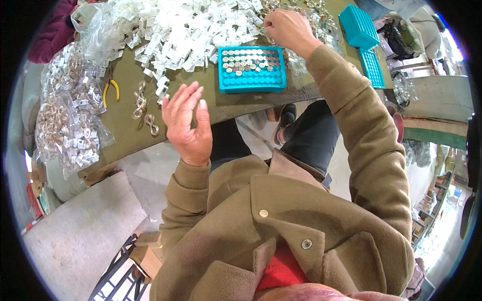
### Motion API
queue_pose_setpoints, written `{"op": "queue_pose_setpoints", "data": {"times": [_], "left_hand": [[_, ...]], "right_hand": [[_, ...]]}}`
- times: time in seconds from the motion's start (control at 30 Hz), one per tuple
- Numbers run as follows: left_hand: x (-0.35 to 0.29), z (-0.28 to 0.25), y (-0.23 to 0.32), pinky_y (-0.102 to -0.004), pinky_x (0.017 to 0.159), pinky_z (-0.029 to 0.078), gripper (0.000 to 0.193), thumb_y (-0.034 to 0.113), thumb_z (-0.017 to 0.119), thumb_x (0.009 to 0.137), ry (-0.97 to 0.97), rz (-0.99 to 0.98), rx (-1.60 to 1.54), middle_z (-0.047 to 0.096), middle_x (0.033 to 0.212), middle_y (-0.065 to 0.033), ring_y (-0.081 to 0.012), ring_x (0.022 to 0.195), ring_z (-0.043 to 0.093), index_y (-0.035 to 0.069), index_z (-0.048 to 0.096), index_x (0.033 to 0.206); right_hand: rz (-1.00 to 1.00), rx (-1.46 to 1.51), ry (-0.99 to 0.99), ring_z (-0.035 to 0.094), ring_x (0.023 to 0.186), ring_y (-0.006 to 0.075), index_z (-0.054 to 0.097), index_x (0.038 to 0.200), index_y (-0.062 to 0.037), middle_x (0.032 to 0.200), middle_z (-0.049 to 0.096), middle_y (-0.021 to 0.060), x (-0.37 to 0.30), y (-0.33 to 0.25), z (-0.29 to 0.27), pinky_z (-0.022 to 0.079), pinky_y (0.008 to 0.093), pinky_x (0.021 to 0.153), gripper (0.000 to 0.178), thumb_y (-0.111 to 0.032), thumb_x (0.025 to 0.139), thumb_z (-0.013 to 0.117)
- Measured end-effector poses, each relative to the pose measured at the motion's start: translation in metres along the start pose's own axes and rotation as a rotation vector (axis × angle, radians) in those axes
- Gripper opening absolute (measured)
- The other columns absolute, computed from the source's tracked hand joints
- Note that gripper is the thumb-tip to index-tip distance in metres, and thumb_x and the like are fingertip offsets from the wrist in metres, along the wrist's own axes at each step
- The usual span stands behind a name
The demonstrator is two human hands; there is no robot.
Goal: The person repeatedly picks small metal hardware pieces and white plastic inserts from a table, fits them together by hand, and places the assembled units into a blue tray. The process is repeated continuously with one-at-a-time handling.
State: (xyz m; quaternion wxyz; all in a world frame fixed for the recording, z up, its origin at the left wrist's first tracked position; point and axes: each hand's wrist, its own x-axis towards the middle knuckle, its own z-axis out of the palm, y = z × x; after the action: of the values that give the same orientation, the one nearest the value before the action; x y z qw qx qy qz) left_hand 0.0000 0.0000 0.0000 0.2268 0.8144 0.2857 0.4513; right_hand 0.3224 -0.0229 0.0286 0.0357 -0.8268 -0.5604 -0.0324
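My left hand (187, 123) is raised at the table's front edge, palm up with its fingers apart, and it holds nothing. My right hand (290, 29) reaches to the far side of the table, over a heap of small shiny pieces (321, 21). Its fingers are curled together, and whatever they hold is hidden. Between the hands sits a teal plastic tray (253, 86) with rows of round slots. Small round silvery pieces (242, 64) fill its far rows, while the near slots are bare.
White tags (186, 30) pile up across the far table. Clear bags of shiny pieces (70, 120) lie at left, beside yellow-handled pliers (111, 91) and loose gold-toned linked pieces (139, 103). More teal trays (359, 27) stand at far right. A purple sleeve (51, 35) shows at far left.
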Motion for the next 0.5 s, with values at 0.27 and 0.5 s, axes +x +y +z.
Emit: {"op": "queue_pose_setpoints", "data": {"times": [0.27,0.5], "left_hand": [[0.014,0.002,0.013,-0.0329,0.096,0.047,0.02,0.0,0.058,0.093,-0.026,-0.3,-0.597,0.069,0.113,-0.0101,-0.0186,0.105,0.064,-0.001,0.068,0.111],[0.035,0.012,0.03,-0.0255,0.081,0.048,0.025,0.011,0.054,0.098,-0.215,-0.656,-0.866,0.068,0.117,-0.0068,-0.012,0.094,0.065,0.003,0.064,0.12]], "right_hand": [[0.138,1.002,-0.037,0.065,0.069,0.0117,0.067,0.093,-0.0053,0.079,0.068,0.0034,-0.006,0.026,-0.021,0.051,0.0257,0.063,0.012,-0.017,0.091,0.065],[-0.009,1.515,-0.047,0.063,0.079,0.0072,0.066,0.107,-0.0059,0.089,0.066,0.0004,-0.002,0.024,-0.016,0.052,0.0226,0.069,0.016,-0.016,0.094,0.065]]}}
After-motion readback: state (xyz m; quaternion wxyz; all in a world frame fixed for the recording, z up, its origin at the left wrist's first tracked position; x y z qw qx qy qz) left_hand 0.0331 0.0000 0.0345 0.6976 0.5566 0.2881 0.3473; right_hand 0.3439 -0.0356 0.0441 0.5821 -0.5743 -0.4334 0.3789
